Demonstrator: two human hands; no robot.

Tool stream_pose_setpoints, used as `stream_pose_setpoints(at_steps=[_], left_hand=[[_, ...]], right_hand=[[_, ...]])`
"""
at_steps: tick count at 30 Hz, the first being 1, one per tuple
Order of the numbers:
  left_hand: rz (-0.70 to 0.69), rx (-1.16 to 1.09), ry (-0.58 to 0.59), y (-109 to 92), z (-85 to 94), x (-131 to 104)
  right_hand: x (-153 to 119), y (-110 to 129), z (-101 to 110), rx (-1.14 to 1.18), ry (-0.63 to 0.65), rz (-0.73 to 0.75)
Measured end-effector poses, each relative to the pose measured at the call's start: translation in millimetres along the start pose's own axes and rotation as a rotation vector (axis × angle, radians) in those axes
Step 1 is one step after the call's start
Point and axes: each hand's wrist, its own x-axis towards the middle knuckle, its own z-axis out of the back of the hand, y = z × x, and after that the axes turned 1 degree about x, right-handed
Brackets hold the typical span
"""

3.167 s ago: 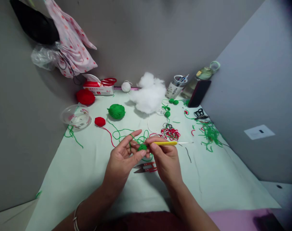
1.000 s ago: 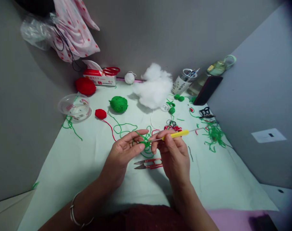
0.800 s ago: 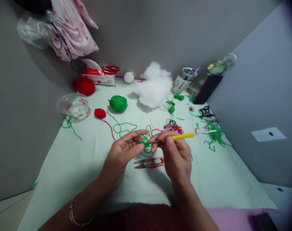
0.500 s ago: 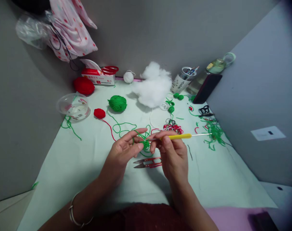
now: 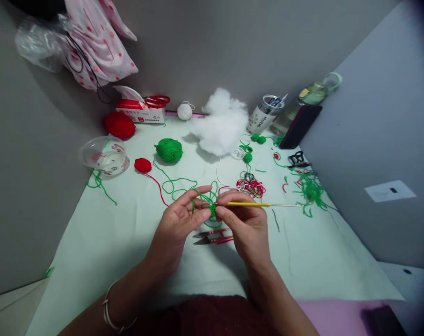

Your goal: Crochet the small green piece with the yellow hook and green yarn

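Pinched in my left hand (image 5: pixel 178 219) is a small green crochet piece (image 5: pixel 212 211), with green yarn running over the raised fingers. My right hand (image 5: pixel 250 228) is closed on a crochet hook (image 5: pixel 248 204) with a yellow handle, held level with its tip at the piece. The right thumb and fingertips come close to the green piece; whether they touch it I cannot tell. Loose green yarn (image 5: pixel 178 186) loops back from my hands to a green yarn ball (image 5: pixel 169 150). Below the hands lie orange-handled thread snips (image 5: pixel 213 237), partly covered by my right hand.
White stuffing (image 5: pixel 220 123) sits at the back middle. Red yarn balls (image 5: pixel 120 125), a plastic tub (image 5: pixel 107 156) and a box with red scissors (image 5: pixel 142 111) stand left. At right are a pen cup (image 5: pixel 264 114), bottle (image 5: pixel 311 95), dark phone (image 5: pixel 300 127) and green yarn scraps (image 5: pixel 311 190).
The crochet hook has turned to lie more level, its rear end dropping. My right thumb and fingers have shifted left toward the green piece. My left hand keeps its hold.
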Motion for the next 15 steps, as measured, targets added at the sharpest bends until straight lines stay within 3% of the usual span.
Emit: stream_pose_setpoints(at_steps=[10,15], left_hand=[[0.043,-0.061,0.066,1,0.6,2],[0.029,0.023,0.018,0,1.6,3]], right_hand=[[9,-3,0,0.349,0.064,-0.318],[11,0,1,0.37,0.084,-0.353]])
